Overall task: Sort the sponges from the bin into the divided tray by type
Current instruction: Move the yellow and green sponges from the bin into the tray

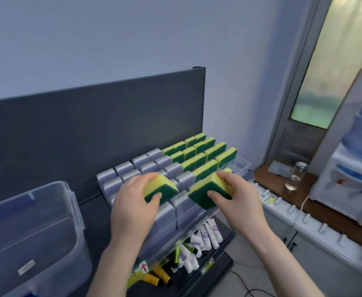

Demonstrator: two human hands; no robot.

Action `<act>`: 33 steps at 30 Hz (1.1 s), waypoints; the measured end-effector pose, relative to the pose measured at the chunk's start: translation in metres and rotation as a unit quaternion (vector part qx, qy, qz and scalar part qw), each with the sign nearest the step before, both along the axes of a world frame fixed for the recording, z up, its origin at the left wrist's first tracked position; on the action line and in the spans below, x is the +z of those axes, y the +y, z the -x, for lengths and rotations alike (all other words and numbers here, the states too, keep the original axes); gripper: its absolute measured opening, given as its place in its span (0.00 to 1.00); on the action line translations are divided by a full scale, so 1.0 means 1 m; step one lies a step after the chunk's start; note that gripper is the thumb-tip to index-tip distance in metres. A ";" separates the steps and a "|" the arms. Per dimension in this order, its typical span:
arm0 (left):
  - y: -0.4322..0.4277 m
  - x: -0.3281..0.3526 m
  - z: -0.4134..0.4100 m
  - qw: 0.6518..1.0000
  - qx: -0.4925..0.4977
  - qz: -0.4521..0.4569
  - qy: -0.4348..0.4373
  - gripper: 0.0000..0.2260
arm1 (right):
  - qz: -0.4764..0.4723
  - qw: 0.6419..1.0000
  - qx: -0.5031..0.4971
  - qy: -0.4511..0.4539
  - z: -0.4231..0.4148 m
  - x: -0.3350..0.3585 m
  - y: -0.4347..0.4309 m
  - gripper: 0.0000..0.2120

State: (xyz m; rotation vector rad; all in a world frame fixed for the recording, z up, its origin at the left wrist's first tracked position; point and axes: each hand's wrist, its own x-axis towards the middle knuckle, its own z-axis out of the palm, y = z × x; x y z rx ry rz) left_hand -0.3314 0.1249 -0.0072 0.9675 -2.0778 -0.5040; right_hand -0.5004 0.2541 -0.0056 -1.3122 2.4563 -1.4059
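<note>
While both forearms reach forward, the left hand [133,202] hovers over the near rows of the divided tray [243,162], fingers and thumb curled round a yellow-and-green sponge [160,189]. The right hand [237,200], beside it over the tray's near edge, pinches a second sponge [210,191] the same way. The clear bin [32,228] stands left of the tray. Below the tray, a label [144,267] shows a red arrow; its writing is unreadable.

Dark shelf [90,133]: divided tray [243,162] holding sponge rows [199,159].
</note>
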 end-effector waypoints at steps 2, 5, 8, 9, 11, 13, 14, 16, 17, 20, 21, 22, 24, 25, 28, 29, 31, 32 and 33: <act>0.013 -0.003 0.023 1.000 -0.006 -0.009 0.006 0.18 | -0.012 1.000 -0.008 0.001 0.021 -0.002 0.016 0.19; 0.030 -0.007 0.050 1.000 -0.019 -0.018 0.005 0.18 | -0.017 1.000 -0.014 -0.008 0.047 -0.003 0.035 0.18; 0.042 -0.013 0.078 0.999 -0.032 -0.023 0.000 0.19 | -0.020 1.000 -0.016 -0.008 0.073 -0.003 0.050 0.16; 0.045 -0.013 0.088 0.999 -0.035 -0.029 -0.006 0.20 | -0.025 1.000 -0.017 -0.007 0.083 -0.003 0.053 0.16; 0.046 -0.013 0.106 0.998 -0.041 -0.034 -0.016 0.20 | -0.033 0.999 -0.024 -0.004 0.102 -0.005 0.054 0.16; 0.042 -0.012 0.123 0.998 -0.048 -0.026 -0.023 0.21 | -0.039 0.999 -0.035 -0.003 0.122 -0.006 0.050 0.17; 0.039 -0.011 0.131 0.998 -0.051 -0.021 -0.026 0.20 | -0.038 0.999 -0.039 -0.004 0.131 -0.006 0.047 0.17; 0.031 -0.011 0.149 0.998 -0.054 -0.015 -0.034 0.20 | -0.036 0.998 -0.043 -0.004 0.149 -0.008 0.040 0.17; 0.027 -0.012 0.158 0.998 -0.052 -0.016 -0.039 0.20 | -0.036 0.998 -0.045 -0.004 0.158 -0.010 0.036 0.17; 0.020 -0.020 0.183 0.998 -0.056 -0.018 -0.039 0.20 | -0.042 0.998 -0.050 -0.014 0.183 -0.020 0.028 0.18; 0.018 -0.023 0.191 0.997 -0.060 -0.023 -0.033 0.20 | -0.043 0.998 -0.052 -0.021 0.192 -0.023 0.026 0.18; 0.015 -0.025 0.200 0.997 -0.062 -0.031 -0.027 0.21 | -0.045 0.997 -0.053 -0.029 0.199 -0.025 0.022 0.18; 0.011 -0.028 0.218 0.998 -0.048 -0.040 -0.019 0.21 | -0.052 0.997 -0.049 -0.041 0.213 -0.028 0.014 0.19; 0.008 -0.029 0.227 0.998 -0.041 -0.040 -0.018 0.21 | -0.057 0.997 -0.044 -0.042 0.221 -0.029 0.009 0.19; -0.006 -0.029 0.255 0.998 -0.040 -0.048 -0.021 0.21 | -0.067 0.997 -0.033 -0.031 0.247 -0.026 -0.009 0.18; -0.012 -0.028 0.262 0.998 -0.042 -0.051 -0.023 0.21 | -0.069 0.997 -0.031 -0.030 0.255 -0.024 -0.014 0.19; -0.021 -0.025 0.275 0.997 -0.039 -0.055 -0.022 0.21 | -0.068 0.997 -0.029 -0.032 0.270 -0.022 -0.022 0.19; -0.026 -0.025 0.281 0.998 -0.036 -0.057 -0.021 0.20 | -0.067 0.997 -0.025 -0.035 0.277 -0.021 -0.026 0.18; -0.030 -0.026 0.287 0.998 -0.033 -0.059 -0.019 0.20 | -0.064 0.997 -0.022 -0.036 0.284 -0.022 -0.030 0.18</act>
